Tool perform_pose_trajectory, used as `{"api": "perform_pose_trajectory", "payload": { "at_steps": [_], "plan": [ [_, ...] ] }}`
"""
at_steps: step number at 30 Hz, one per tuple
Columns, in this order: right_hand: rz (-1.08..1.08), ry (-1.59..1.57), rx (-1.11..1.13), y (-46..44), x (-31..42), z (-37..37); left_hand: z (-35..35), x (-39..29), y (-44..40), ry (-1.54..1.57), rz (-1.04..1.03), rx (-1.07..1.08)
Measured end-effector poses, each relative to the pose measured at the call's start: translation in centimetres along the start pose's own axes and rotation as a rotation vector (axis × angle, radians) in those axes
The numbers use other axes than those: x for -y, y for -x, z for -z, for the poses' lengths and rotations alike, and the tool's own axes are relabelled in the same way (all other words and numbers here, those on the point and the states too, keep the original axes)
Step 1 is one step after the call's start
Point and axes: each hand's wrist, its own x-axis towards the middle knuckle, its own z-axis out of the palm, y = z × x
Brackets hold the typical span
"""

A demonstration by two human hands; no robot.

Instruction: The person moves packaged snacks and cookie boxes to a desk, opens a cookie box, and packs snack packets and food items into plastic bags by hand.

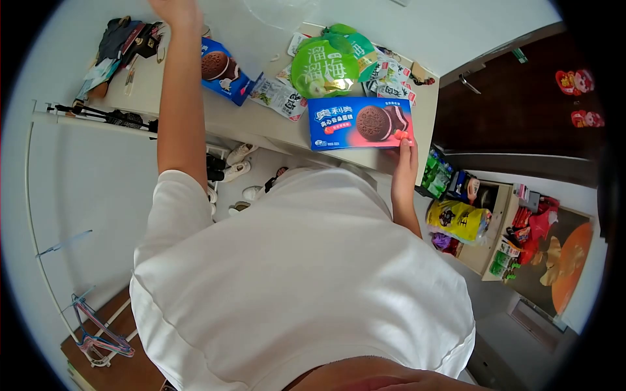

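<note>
A blue and pink Oreo cake box (pixel 345 127) stands tilted at the table's front edge, its printed front facing me. My right hand (pixel 405 156) grips its lower right corner, fingers on the front face. My left arm reaches up past the table, and only the base of my left hand (pixel 175 10) shows; its fingers are cut off by the top edge. Behind the box lie a round green snack bag (pixel 325 65) and several small white packets (pixel 280 96). Nearer my left forearm is another blue Oreo package (pixel 225 70).
Dark clothes and bags (pixel 127 42) lie at the table's far left. White shoes (pixel 238 163) are on the floor below. At right, a shelf holds a yellow bag (pixel 458 220) and green bottles (pixel 435 174). A dark door (pixel 515 98) stands behind; hangers (pixel 101 332) hang lower left.
</note>
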Motion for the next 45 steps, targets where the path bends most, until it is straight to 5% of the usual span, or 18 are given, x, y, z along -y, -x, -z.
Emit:
{"api": "perform_pose_trajectory", "payload": {
  "at_steps": [2,4,7,8,9,12,14,16,22,25,33,38,43,45],
  "plan": [
    [-0.013,0.007,-0.006,-0.3,-0.5,0.3,2.7,2.8,-0.6,0.139,0.106,0.056],
    [0.147,0.345,-0.08,-0.5,-0.7,0.1,3.9,-0.4,1.2,-0.825,0.103,0.663],
    [0.238,0.542,-0.293,0.4,1.5,-1.6,6.1,-2.3,0.3,-0.949,-0.198,0.968],
    [0.489,0.709,-0.386,0.7,2.6,-2.5,7.5,-3.6,0.1,-0.951,-0.198,0.964],
    [0.492,0.708,-0.385,0.9,3.9,-3.7,8.9,-5.4,0.1,-1.036,-0.219,0.839],
    [0.772,0.574,0.04,1.2,7.6,-7.8,14.1,-6.4,-0.7,-1.071,-0.188,0.642],
    [0.703,0.418,0.339,1.5,9.8,-12.6,17.4,-5.3,0.5,-1.025,-0.143,0.564],
    [0.872,0.467,0.551,0.4,11.0,-17.5,19.8,-3.8,2.3,-1.149,0.004,0.515],
    [0.609,0.694,0.639,0.0,8.9,-27.1,20.1,-5.2,8.7,-0.775,0.441,0.445],
    [0.611,0.731,0.533,1.0,6.8,-29.0,21.4,-7.3,10.9,-0.766,0.47,0.334],
    [0.464,0.406,0.578,1.7,4.6,-30.8,21.6,-13.6,16.4,-0.505,0.415,0.012],
    [0.435,0.274,0.613,2.9,5.1,-30.0,20.8,-17.9,17.2,-0.532,0.296,0.048],
    [0.306,-0.003,0.652,4.2,4.6,-29.0,18.1,-21.5,18.3,-0.656,-0.215,0.275],
    [0.213,-0.218,0.748,4.6,4.2,-28.4,16.4,-21.9,19.3,-0.472,-0.161,0.283]
  ]
}}
